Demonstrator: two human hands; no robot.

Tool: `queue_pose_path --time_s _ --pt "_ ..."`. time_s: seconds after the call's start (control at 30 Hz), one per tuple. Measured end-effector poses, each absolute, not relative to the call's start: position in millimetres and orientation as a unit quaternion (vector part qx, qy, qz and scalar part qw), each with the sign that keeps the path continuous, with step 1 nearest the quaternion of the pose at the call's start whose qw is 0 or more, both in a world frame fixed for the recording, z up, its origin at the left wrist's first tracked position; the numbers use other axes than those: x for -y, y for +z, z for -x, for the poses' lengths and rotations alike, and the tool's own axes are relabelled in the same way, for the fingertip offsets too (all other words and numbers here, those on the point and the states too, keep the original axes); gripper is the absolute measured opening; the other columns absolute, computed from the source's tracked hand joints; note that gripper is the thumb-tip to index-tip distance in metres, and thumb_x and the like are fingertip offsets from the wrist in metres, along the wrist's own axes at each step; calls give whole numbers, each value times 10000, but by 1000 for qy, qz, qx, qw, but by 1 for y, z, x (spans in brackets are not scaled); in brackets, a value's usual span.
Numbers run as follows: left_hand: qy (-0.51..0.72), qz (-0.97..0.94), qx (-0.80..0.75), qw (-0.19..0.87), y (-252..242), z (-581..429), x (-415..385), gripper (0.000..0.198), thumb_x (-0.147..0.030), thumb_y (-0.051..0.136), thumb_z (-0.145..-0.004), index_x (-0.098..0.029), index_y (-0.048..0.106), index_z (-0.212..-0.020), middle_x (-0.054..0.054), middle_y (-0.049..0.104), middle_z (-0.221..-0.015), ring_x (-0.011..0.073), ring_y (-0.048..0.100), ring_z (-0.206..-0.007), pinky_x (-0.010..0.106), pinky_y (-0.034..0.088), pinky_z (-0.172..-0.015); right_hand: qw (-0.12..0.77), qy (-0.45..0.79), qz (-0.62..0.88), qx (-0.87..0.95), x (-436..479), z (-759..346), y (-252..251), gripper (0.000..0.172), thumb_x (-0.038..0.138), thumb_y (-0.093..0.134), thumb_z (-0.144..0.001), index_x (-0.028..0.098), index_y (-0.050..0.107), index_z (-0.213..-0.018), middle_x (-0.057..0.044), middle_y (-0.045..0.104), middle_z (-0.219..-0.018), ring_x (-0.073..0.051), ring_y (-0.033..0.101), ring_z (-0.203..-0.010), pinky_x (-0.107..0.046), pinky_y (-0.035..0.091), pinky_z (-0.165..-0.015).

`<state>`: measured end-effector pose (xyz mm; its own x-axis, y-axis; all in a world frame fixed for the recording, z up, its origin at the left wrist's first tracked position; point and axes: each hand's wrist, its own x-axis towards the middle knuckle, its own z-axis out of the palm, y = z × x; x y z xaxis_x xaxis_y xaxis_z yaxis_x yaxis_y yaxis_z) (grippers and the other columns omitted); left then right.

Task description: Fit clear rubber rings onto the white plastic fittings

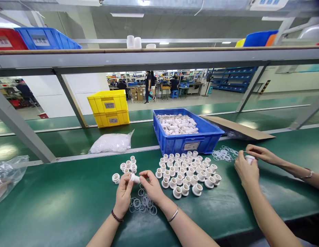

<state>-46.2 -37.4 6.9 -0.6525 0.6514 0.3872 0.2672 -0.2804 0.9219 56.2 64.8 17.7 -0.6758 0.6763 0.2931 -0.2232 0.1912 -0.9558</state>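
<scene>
**Dark beads (117, 216) at left, silver bangle (173, 215) at right**

The left hand (122, 193) and right hand (153, 189), low in the middle of the frame, are both bare. The beads, small, round and dark brown to nearly black, make a single strand around the left wrist (119, 210). The bangle is a slim, smooth, shiny metal band around the right wrist (166, 205), with a tiny tip jutting out at its upper end. The left forearm (104, 229) and right forearm (190, 229) are bare down to the lower edge.

Here's a factory assembly floor: green table (59, 195) beneath the fingers (129, 186), bin (172, 144) of white fittings (177, 124) ahead and right, staffed workstations (194, 89) and blue racks (231, 80) far beyond
</scene>
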Motion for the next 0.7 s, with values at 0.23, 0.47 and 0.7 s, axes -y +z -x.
queue_pose_path --time_s 0.23,0.47,0.7 --pt "719 -389 -554 160 6 43 37 206 -373 520 -868 -177 569 -909 89 472 -1190 236 486 -1099 367 450 -910 350 664 147 644 -66 -54 11 249 445 557 -843 200 511 -849 -6 545 -793 -137 510 -672 -254 417 -591" --pt "634 -457 -616 99 17 41 40 166 -347 588 -818 -188 636 -815 106 520 -1185 267 471 -1134 407 365 -987 412 633 163 635 -71 -57 16 246 433 551 -850 189 535 -822 -19 547 -831 -134 500 -687 -253 407 -596" --pt "633 -441 -629 95 14 44 38 165 -347 586 -818 -204 666 -833 95 516 -1116 246 489 -1062 356 424 -885 458 509 153 712 -69 -68 29 135 315 525 -872 195 550 -816 -63 562 -967 -177 543 -880 -283 440 -702"
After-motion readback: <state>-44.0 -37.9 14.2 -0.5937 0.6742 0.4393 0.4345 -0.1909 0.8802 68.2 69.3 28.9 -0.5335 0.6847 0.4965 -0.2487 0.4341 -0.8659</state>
